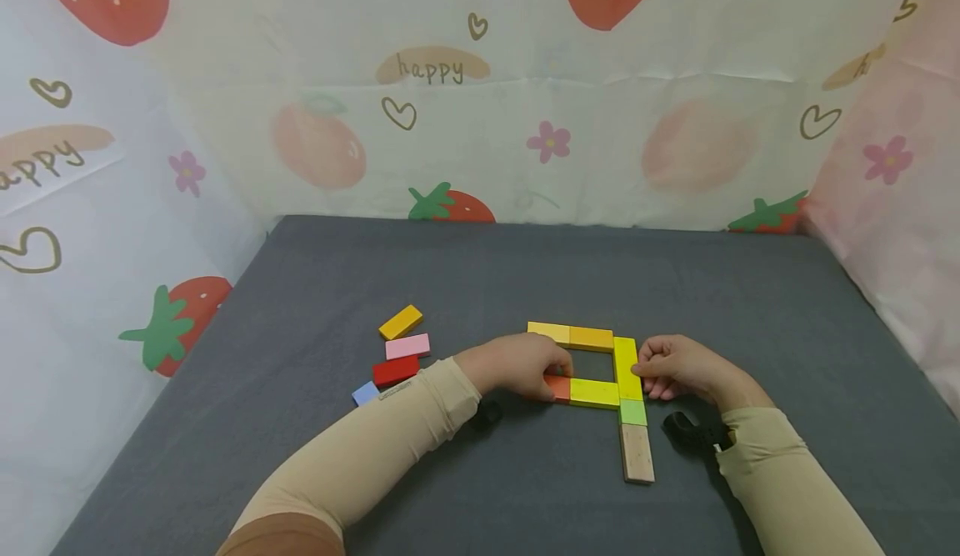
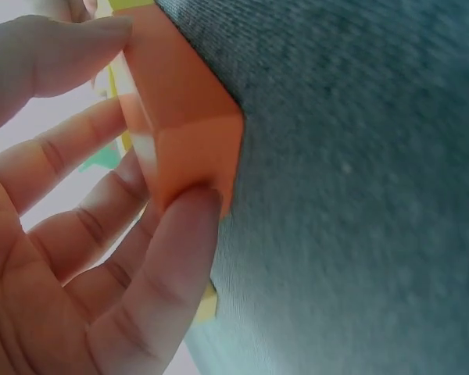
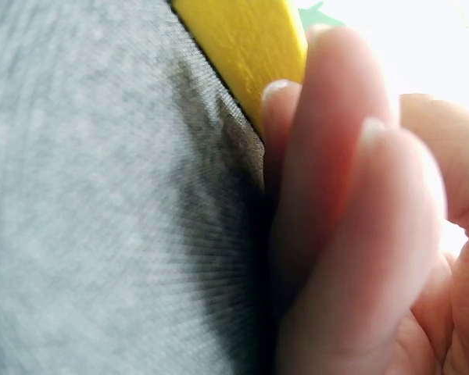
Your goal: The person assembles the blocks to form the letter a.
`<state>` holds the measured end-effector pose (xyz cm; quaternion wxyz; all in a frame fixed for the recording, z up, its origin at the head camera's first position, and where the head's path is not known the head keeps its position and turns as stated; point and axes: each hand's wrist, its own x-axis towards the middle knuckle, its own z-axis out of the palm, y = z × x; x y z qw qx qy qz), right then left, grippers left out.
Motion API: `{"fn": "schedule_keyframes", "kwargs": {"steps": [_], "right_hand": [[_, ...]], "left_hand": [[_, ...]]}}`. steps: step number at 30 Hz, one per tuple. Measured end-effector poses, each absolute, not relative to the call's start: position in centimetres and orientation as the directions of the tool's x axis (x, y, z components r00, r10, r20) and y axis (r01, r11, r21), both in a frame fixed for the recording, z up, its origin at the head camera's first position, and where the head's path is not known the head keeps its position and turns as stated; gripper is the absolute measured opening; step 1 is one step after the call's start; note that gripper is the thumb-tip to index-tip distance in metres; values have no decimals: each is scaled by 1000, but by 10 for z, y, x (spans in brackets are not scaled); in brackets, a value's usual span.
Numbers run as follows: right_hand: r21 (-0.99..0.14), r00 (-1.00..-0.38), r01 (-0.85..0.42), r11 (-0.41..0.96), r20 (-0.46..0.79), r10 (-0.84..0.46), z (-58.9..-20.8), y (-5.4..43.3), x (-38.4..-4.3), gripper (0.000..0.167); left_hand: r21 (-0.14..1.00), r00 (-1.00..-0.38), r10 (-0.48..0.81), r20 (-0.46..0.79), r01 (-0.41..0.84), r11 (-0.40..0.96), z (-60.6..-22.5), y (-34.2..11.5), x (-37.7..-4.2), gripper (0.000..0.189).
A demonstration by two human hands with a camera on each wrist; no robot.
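My left hand point(image 1: 517, 364) pinches an orange block point(image 2: 180, 109) between thumb and fingers, at the left end of the lower row. A yellow block point(image 1: 594, 394) lies against that block's right end. Beside the upright-running yellow block point(image 1: 626, 360) on the right, my right hand point(image 1: 686, 370) rests its thumb and bent fingertips along the outer side. A green block point(image 1: 633, 412) and a plain wooden block point(image 1: 637, 453) continue that column toward me. Along the top run a pale yellow block point(image 1: 549, 333) and an amber block point(image 1: 592, 339).
Left of my left forearm lie loose blocks: an amber one point(image 1: 401, 322), a pink one point(image 1: 408, 346), a red one point(image 1: 396, 370) and a partly covered blue one point(image 1: 365, 393). All are on a dark grey cloth point(image 1: 450, 272). Patterned curtains point(image 1: 480, 139) stand behind and at both sides.
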<state>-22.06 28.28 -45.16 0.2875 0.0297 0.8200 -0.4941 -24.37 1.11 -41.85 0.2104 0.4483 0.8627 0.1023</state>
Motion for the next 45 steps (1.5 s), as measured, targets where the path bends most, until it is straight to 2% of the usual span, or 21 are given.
{"fn": "schedule_keyframes", "kwargs": {"steps": [6,12,21,27,34,37,45], "right_hand": [[-796,-836,321,512,-493,-241,-451,283,-220,17],[-802,-836,314,509,-488,-252,-450,283,-219,17],[-803,-833,310,510,-487,-261,-449,282,-218,17],[-795,-832,304,524,-489,-260,-448,282,-218,18],[-794,-834,297,530,-486,-262,-449,283,-219,18],[-794,-829,314,521,-497,-257,-450,283,-219,19],[-795,-826,324,512,-501,-256,-450,283,-219,18]], "left_hand": [[410,-572,779,-257,665,624,-413,-10,-250,29],[444,-649,727,-221,597,668,-402,-50,-259,33],[448,-823,539,-181,419,790,-394,-128,-272,37],[424,-906,383,-179,281,861,-396,-166,-282,35],[406,-927,260,-270,135,904,-404,-180,-288,42],[401,-922,258,-288,128,907,-411,-182,-292,42],[382,-922,266,-282,146,912,-417,-175,-297,16]]}}
